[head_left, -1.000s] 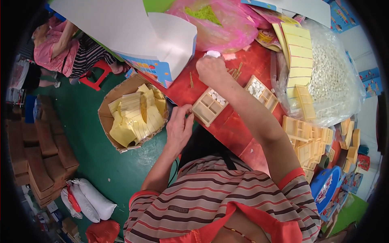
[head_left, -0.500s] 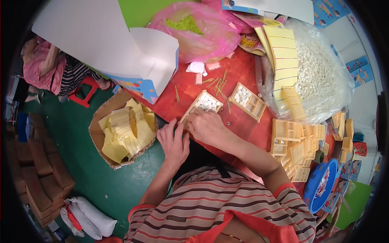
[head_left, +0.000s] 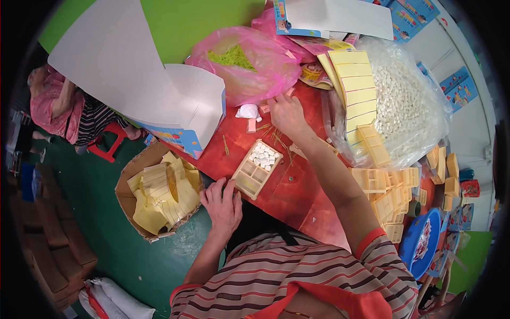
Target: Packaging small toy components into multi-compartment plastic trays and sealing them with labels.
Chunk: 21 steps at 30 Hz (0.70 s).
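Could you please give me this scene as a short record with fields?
left hand: fingertips at the near left edge of the compartment tray
right hand: at the table beside the pink bag; any grip is hidden
tray contents: white pieces in the large far compartment
surface: red table
right side: clear bag of similar pieces; piled pale trays
left side: cardboard box holding yellow sheets

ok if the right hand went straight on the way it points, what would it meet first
Probably the pink plastic bag, just ahead of the right hand; depth is unclear, so they may be touching.
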Each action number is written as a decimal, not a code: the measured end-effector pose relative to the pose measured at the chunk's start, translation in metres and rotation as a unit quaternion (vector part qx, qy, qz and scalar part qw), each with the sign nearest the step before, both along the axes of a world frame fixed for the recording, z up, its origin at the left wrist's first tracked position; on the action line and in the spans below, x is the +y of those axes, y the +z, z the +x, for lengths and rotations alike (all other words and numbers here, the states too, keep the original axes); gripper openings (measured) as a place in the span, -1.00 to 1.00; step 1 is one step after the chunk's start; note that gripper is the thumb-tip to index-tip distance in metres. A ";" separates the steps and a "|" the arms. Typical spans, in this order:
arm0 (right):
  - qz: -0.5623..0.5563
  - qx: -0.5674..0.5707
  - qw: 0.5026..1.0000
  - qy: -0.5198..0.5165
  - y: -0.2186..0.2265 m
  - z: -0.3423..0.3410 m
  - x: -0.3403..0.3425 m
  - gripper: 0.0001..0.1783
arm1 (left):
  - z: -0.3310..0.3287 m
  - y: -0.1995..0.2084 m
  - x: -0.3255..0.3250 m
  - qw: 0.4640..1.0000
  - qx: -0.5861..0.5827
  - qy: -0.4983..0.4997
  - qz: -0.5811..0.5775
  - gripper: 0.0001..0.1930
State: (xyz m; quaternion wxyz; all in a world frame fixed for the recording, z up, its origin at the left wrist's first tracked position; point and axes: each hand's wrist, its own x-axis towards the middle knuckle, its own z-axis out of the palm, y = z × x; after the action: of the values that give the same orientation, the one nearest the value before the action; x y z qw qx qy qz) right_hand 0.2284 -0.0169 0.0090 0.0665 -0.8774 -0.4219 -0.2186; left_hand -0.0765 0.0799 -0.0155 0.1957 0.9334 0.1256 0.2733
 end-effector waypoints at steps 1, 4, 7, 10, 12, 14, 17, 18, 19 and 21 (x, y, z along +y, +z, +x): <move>0.020 -0.054 0.998 0.023 -0.003 0.006 0.000 -0.87 | 0.000 0.001 0.001 1.000 0.002 0.000 -0.002 -0.58; 0.025 -0.075 0.995 0.053 -0.004 0.012 -0.001 -0.86 | 0.002 0.007 0.006 0.999 -0.001 0.001 -0.054 -0.59; -0.011 -0.029 0.998 0.047 -0.002 0.008 -0.003 -0.85 | 0.002 0.007 0.009 0.998 0.000 0.005 -0.058 -0.59; -0.045 -0.017 0.997 0.052 -0.006 0.009 -0.004 -0.84 | 0.002 0.002 0.009 0.999 0.002 0.002 -0.053 -0.60; 0.012 -0.109 0.990 0.090 -0.007 0.017 -0.002 -0.87 | 0.005 0.002 0.009 0.999 0.003 -0.003 -0.051 -0.60; -0.001 -0.089 0.992 0.084 -0.004 0.016 -0.006 -0.89 | 0.004 0.006 0.007 0.999 0.004 -0.002 -0.048 -0.60; 0.001 -0.061 0.994 0.085 0.016 -0.006 -0.007 -0.94 | 0.002 0.006 0.008 0.999 -0.010 0.005 -0.036 -0.60; 0.018 -0.021 0.996 0.086 0.026 -0.024 -0.008 -0.92 | 0.000 0.004 0.009 0.999 -0.009 0.009 -0.033 -0.61; 0.033 0.017 0.996 0.084 0.035 -0.041 -0.012 -0.90 | 0.001 0.003 0.009 0.999 -0.007 0.011 -0.034 -0.61; 0.058 0.142 0.982 0.113 0.041 -0.078 -0.020 -0.84 | 0.004 0.000 0.007 1.000 -0.001 0.006 -0.024 -0.61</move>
State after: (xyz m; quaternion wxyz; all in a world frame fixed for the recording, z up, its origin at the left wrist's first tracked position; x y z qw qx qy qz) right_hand 0.1504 -0.0370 0.0499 0.2008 -0.8408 -0.4912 -0.1069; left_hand -0.0727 0.0871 -0.0160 0.2171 0.9272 0.1372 0.2725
